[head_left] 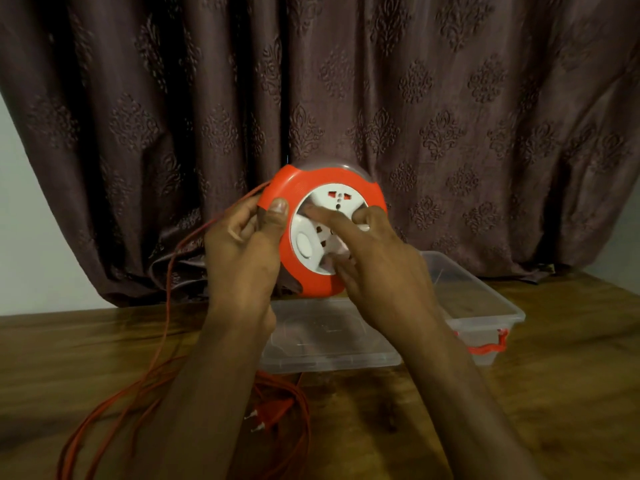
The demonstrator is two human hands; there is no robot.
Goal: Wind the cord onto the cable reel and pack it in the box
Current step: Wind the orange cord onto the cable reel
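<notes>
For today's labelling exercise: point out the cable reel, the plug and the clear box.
cable reel (311,183), head view, orange rim.
plug (273,412), head view, orange body.
clear box (485,299), head view, inner floor.

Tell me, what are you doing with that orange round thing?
A person is holding an orange cable reel up above a wooden table. The left hand grips its rim, and the right hand has its fingers on the white socket part in the middle, as if to turn it. Most of the orange cord lies loose on the table, with its plug near the front. A clear plastic box sits open behind, with its lid lying beside it.
</notes>
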